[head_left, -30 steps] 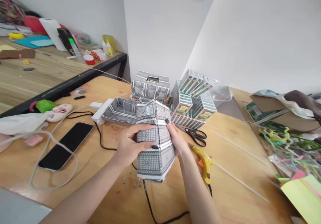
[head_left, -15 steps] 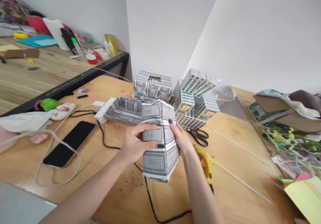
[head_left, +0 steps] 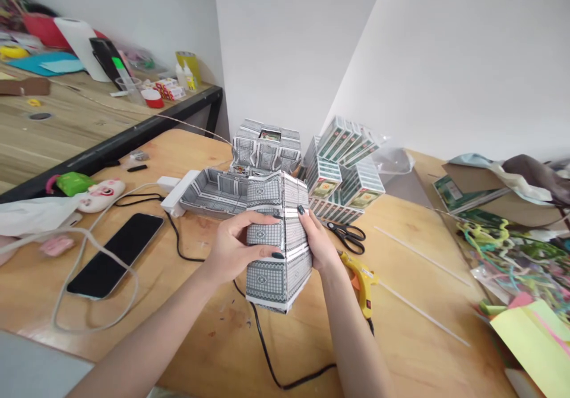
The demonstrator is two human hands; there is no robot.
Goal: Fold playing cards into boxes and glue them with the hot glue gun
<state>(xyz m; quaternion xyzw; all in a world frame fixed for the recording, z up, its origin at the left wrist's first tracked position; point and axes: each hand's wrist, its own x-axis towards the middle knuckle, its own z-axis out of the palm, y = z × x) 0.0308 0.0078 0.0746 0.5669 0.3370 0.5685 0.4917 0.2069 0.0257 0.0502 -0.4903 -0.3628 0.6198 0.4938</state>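
Note:
A grey-and-white patterned card structure [head_left: 267, 279] is held upright above the table, between both hands. My left hand [head_left: 236, 245] grips its left face, thumb and index finger pressed on the panels. On the right side, my right hand [head_left: 318, 237] closes around the edge with its thumb on the front. Behind it stand a grey patterned block [head_left: 267, 148] and, to the left, an open patterned tray [head_left: 214, 191]. Stacked card boxes [head_left: 325, 178] are at the back right. Black scissors [head_left: 350, 237] and a yellow glue gun [head_left: 363, 279] lie right of my right hand.
A phone [head_left: 116, 255] lies at the left under a white cable, near a white power strip [head_left: 182, 193]. Black cord [head_left: 267, 350] runs across the front. Two thin white sticks [head_left: 423, 312] lie at the right, near coloured paper [head_left: 534, 338] and pipe cleaners [head_left: 494, 237].
The view has shifted slightly, so most things appear a little further left and higher. Both hands keep their hold on the patterned structure.

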